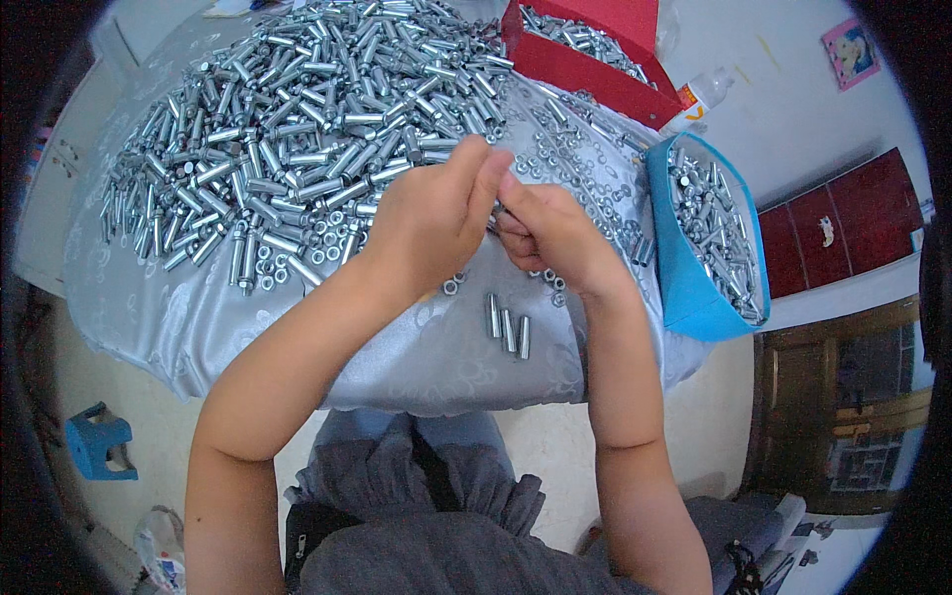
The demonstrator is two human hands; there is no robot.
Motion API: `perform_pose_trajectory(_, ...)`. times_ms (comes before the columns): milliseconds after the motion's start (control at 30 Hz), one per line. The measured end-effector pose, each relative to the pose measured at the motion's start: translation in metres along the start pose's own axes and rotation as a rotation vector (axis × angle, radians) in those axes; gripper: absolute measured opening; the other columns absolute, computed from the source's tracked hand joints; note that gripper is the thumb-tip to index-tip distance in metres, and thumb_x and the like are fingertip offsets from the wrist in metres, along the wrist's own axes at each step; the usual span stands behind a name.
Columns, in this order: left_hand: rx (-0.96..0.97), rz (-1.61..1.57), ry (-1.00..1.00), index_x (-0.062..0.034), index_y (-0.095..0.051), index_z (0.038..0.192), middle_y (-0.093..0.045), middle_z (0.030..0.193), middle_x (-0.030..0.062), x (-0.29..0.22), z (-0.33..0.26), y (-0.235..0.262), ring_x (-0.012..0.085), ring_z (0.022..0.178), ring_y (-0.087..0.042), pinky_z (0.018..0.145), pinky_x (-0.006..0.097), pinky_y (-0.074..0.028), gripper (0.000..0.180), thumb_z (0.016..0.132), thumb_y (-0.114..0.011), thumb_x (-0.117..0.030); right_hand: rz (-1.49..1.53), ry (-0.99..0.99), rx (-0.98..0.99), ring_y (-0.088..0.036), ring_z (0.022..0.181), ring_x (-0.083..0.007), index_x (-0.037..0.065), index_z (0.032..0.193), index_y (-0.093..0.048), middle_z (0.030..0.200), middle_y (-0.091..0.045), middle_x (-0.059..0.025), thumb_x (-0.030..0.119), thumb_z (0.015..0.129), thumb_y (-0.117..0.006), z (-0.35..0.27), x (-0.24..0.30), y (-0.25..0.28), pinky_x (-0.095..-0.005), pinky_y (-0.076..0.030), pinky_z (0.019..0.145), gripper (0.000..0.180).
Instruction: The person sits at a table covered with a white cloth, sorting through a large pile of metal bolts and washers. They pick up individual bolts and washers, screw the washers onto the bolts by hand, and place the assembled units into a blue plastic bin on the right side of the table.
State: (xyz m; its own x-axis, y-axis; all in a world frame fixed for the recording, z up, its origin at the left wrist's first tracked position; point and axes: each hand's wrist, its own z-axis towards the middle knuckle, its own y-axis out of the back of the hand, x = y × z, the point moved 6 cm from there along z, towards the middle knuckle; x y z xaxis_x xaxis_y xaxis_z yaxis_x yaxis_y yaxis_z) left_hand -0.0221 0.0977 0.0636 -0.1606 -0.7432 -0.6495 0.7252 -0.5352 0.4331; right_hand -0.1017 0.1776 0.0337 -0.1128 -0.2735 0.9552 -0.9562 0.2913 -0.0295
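Observation:
My left hand [436,213] and my right hand [550,228] meet over the middle of the table, fingers curled in and thumbs close together. Both are closed; whatever is between them is mostly hidden, with only a small dark metallic bit at the fingers. Just behind and to the left spreads a big heap of silvery sleeve anchor bolts [307,129]. Loose hex nuts [325,238] lie along its near edge, and more small nuts and washers [585,178] are scattered behind my right hand. Nearer to me, three metal sleeve pieces [509,327] rest side by side on the cloth.
A shiny silver tablecloth [416,367] covers the table. At the back right is a red box [595,64] of metal parts, beside a white bottle [699,97]. A blue container [684,268] full of bolts stands at the right edge. A blue stool [99,441] is on the floor, left.

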Motion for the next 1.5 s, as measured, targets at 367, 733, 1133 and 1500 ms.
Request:
perform_pose_trajectory(367,0.414,0.212,-0.289,-0.0066,-0.052,0.075,-0.056,0.063,0.0139,-0.020,-0.005,-0.027,0.0331,0.059,-0.056,0.050,0.041,-0.043,0.018,0.082,-0.051,-0.023,0.121,0.300,-0.337,-0.040,0.052,-0.0084,0.007,0.073,-0.045,0.059,-0.042,0.0008,0.031,0.088,-0.047,-0.006,0.023,0.036,-0.0206,-0.032,0.047,0.028)
perform_pose_trajectory(733,-0.471,0.019,0.120,0.0022,-0.049,0.097,-0.053,0.100,0.0170,0.047,0.028,0.062,0.0272,0.090,-0.051,0.081,0.035,-0.038,0.035,0.084,-0.050,-0.030,-0.033,0.396,-0.545,-0.041,0.051,-0.0063,0.008,0.070,-0.050,0.059,-0.045,0.0027,0.025,0.085,-0.052,-0.011,0.028,0.055,-0.0200,-0.032,0.047,0.024)
perform_pose_trajectory(1133,-0.754,-0.056,0.489,0.0065,-0.039,0.115,-0.039,0.119,0.0237,0.142,0.022,0.094,0.0329,0.113,-0.033,0.098,0.039,-0.023,0.063,0.076,-0.056,-0.040,-0.535,0.403,-0.651,-0.050,0.057,-0.0086,0.001,0.082,-0.062,0.063,-0.056,-0.0024,0.019,0.075,-0.064,-0.010,0.020,0.082,-0.0226,-0.039,0.053,0.020)
perform_pose_trajectory(1500,-0.752,-0.017,0.633,0.0044,-0.038,0.117,-0.036,0.121,0.0226,0.159,0.020,0.092,0.0344,0.116,-0.029,0.098,0.040,-0.021,0.065,0.071,-0.060,-0.036,-0.946,-0.014,-0.986,-0.055,0.093,-0.0317,0.000,0.102,-0.055,0.099,-0.057,-0.0209,0.030,0.077,-0.056,-0.019,-0.010,0.155,-0.0366,-0.042,0.081,0.039)
